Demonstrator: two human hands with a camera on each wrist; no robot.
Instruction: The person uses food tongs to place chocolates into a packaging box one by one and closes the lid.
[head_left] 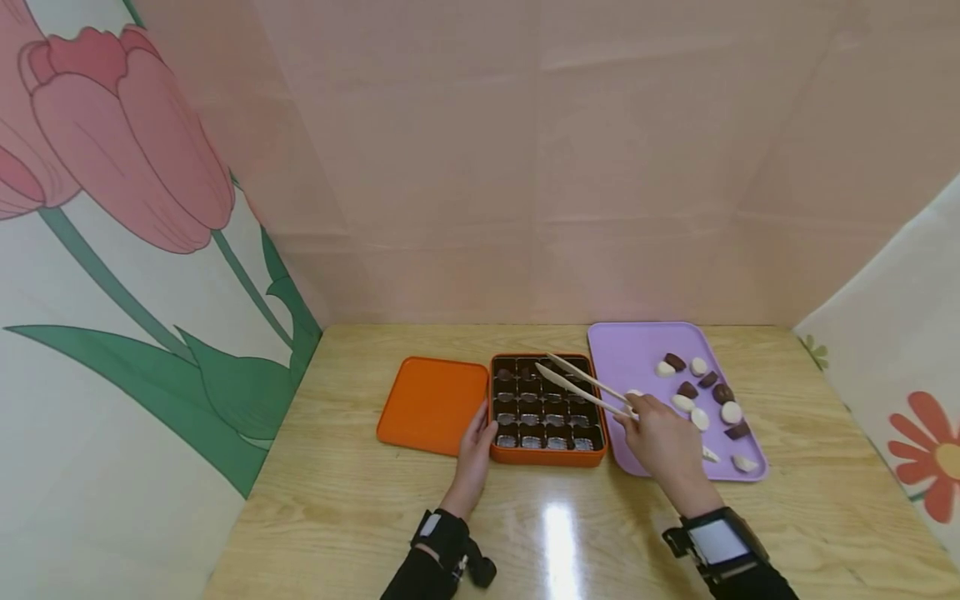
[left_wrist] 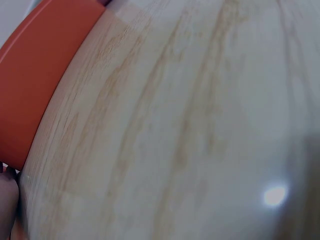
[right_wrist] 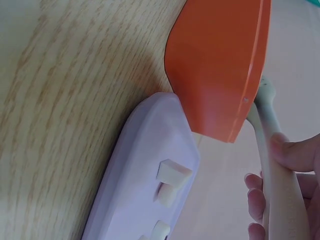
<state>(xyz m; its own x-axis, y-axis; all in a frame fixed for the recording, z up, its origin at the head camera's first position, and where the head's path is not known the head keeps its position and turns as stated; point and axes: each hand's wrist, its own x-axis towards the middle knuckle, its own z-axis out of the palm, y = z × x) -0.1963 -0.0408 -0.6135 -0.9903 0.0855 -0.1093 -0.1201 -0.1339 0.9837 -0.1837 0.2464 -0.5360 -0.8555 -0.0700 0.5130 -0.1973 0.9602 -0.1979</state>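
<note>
A square orange box (head_left: 549, 457) holds a dark insert divided into rows of small compartments. My left hand (head_left: 472, 462) rests against the box's left side with its fingers extended. In my right hand (head_left: 667, 442) I grip pale tongs (right_wrist: 275, 160), thumb on one arm and fingers curled round the other. The tongs' tips are apart over the back rows of the box. Dark pieces sit in the back-left compartments. Below my right hand lies a purple tray (head_left: 622, 350) with brown chocolates (head_left: 722, 393) and white chocolates (head_left: 731, 412) scattered on it.
An orange lid (head_left: 433, 404) lies flat to the left of the box, close to its side. The tray stands just right of the box. All of it is on a wooden table (head_left: 337, 517), with a pink backdrop (head_left: 487, 183) behind.
</note>
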